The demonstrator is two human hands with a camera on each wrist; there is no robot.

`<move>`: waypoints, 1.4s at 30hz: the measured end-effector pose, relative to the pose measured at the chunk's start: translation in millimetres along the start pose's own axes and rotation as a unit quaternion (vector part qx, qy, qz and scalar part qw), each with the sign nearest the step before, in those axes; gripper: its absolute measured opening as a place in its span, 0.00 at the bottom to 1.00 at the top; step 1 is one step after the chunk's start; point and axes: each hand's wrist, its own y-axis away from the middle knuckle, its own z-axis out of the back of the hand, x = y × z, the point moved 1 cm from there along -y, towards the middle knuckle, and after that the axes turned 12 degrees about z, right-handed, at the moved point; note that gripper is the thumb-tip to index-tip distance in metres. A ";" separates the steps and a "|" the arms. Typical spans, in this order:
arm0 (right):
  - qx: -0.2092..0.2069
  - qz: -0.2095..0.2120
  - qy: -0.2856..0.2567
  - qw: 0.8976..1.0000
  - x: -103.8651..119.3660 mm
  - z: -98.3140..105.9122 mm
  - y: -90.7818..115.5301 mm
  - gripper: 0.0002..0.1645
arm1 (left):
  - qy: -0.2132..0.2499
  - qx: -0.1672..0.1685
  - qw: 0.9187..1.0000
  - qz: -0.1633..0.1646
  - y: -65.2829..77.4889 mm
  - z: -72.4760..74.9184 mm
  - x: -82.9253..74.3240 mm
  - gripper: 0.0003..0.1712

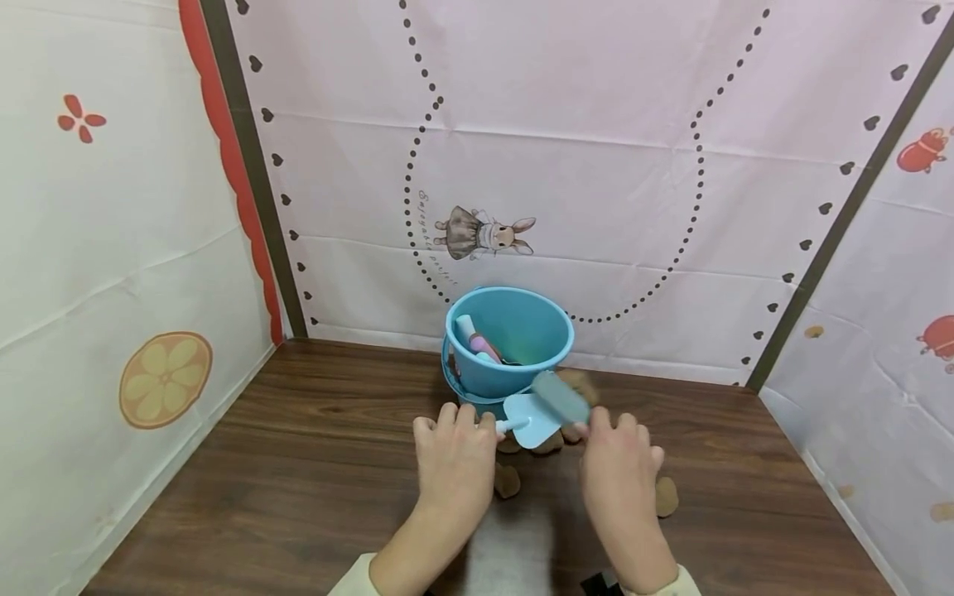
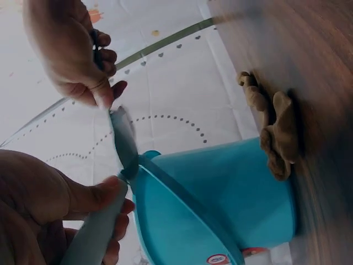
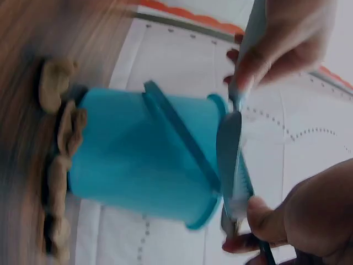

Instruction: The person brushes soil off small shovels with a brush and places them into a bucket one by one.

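Observation:
My left hand (image 1: 456, 459) grips a small light-blue toy shovel (image 1: 531, 420) by its handle (image 2: 99, 226), the blade pointing right. From the other side my right hand (image 1: 620, 463) holds a flat grey-blue tool (image 1: 561, 399), blurred, its kind unclear. Its flat end overlaps the shovel blade in the head view, and the two lie close together in the right wrist view. Both are in front of a blue bucket (image 1: 492, 377), near its rim. Inside the bucket a white and pink handle-like item (image 1: 477, 335) leans on the wall.
Several brown lumps (image 1: 547, 444) lie around the bucket's front and right side. One lump (image 1: 507, 480) is beside my left hand, another (image 1: 666, 497) right of my right hand. A dark wooden tabletop (image 1: 335, 472) meets printed cloth walls (image 1: 596, 207) behind and at both sides.

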 end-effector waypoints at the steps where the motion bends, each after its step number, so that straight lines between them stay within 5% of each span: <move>1: -0.009 -0.007 -0.001 1.000 -4.8 1.6 -1.2 0.16 | -0.002 0.003 1.000 0.004 -0.5 0.9 1.1 0.16; 8: -0.035 0.018 -0.017 0.999 -0.6 10.7 1.1 0.17 | 0.000 0.045 0.999 0.014 -2.7 4.6 3.9 0.15; 16: -0.002 0.093 0.001 0.996 39.4 4.7 14.7 0.16 | 0.019 0.016 1.000 0.009 -2.2 4.6 -1.0 0.15; 23: -0.012 0.031 0.005 0.999 15.5 4.3 6.5 0.17 | 0.006 -0.022 1.000 -0.006 -2.1 2.9 0.0 0.16; 29: -0.043 -0.002 -0.002 0.999 -8.9 10.0 2.1 0.16 | 0.003 -0.003 1.000 -0.006 -0.4 0.5 2.3 0.17; 38: 0.002 0.089 -0.003 0.996 36.8 2.3 15.7 0.17 | 0.016 0.006 1.000 -0.001 0.9 -0.9 1.6 0.16; 42: 0.005 0.070 -0.004 0.998 33.4 0.3 13.3 0.16 | 0.018 0.009 1.000 0.005 0.6 0.0 1.5 0.16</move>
